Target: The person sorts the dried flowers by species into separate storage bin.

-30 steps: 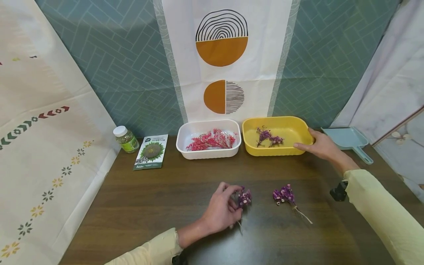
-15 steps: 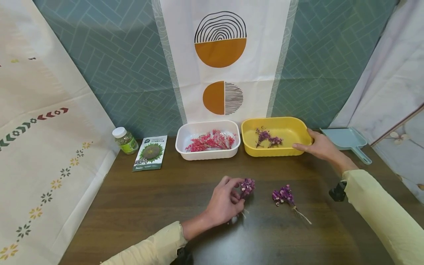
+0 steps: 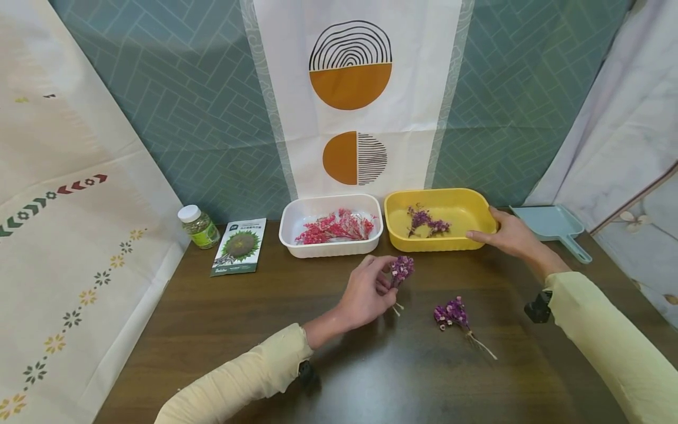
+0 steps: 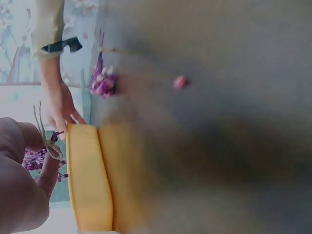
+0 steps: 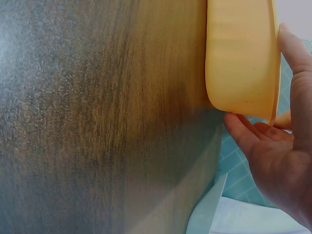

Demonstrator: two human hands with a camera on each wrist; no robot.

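Note:
My left hand (image 3: 368,291) pinches a small bunch of purple dried flowers (image 3: 402,268) above the table, blossoms up and stems down. A twine bow (image 4: 52,150) round its stems shows in the left wrist view. At the back, my right hand (image 3: 512,234) holds the right end of a yellow tray (image 3: 435,245), thumb at the front rim and fingers round the side. Purple sprigs (image 3: 424,220) lie inside that tray. A second tied purple bunch (image 3: 453,312) rests on the table, to the right of my left hand.
Left of the yellow tray stands a white tray (image 3: 331,251) of pink-red dried flowers (image 3: 339,226). Further left are a seed packet (image 3: 239,246) and a white-lidded jar (image 3: 199,227). A pale blue dustpan (image 3: 551,222) lies at the right. Cloths hang behind and beside the table.
My left hand has lifted the purple bunch and carried it away from me and slightly right, towards the trays. My right hand stays on the yellow tray.

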